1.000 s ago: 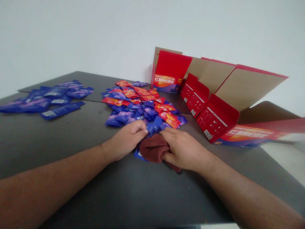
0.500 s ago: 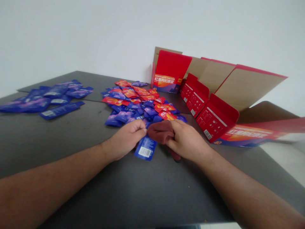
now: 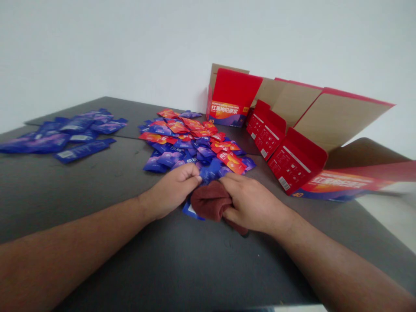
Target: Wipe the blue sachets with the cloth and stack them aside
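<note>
A blue sachet [image 3: 210,171] lies at the near edge of the mixed pile, and my left hand [image 3: 177,188] is closed in a pinch on its left edge. My right hand [image 3: 251,197] is closed around a folded brown cloth [image 3: 211,200]. The cloth rests over the sachet's lower part and covers most of its printed label; only a bottom corner shows below. Just beyond my hands lies the heap of red and blue sachets [image 3: 191,141].
Another pile of blue sachets [image 3: 78,125] lies on the dark table [image 3: 156,264] at the left. Red printed cartons [image 3: 297,160] with raised flaps stand along the right, and another carton [image 3: 229,112] is at the back. A pale wall [image 3: 130,47] rises behind.
My right hand has drawn the brown cloth down toward me over the sachet, covering its barcode label. The sachet's upper part is now exposed. My left hand keeps its place.
</note>
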Demonstrator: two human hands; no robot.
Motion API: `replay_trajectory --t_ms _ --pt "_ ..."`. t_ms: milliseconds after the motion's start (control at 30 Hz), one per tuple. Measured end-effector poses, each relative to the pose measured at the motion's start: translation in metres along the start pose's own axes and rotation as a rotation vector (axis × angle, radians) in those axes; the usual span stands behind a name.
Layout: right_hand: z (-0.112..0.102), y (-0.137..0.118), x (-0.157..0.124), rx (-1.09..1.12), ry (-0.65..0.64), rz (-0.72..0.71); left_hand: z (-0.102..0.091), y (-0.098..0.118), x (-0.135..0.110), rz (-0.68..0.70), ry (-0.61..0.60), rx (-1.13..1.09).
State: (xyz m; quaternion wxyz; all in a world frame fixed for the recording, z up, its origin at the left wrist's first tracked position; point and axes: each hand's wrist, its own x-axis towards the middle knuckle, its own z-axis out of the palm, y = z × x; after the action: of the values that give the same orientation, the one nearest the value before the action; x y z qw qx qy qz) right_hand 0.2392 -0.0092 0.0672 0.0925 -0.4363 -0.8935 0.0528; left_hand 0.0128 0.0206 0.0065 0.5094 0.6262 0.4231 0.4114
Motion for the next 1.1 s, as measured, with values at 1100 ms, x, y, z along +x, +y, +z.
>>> replay_trajectory --t_ms 1100 --pt "0.003 0.023 0.003 0.294 0.507 0.29 -0.04 0.03 0.006 0.024 0.181 0.046"
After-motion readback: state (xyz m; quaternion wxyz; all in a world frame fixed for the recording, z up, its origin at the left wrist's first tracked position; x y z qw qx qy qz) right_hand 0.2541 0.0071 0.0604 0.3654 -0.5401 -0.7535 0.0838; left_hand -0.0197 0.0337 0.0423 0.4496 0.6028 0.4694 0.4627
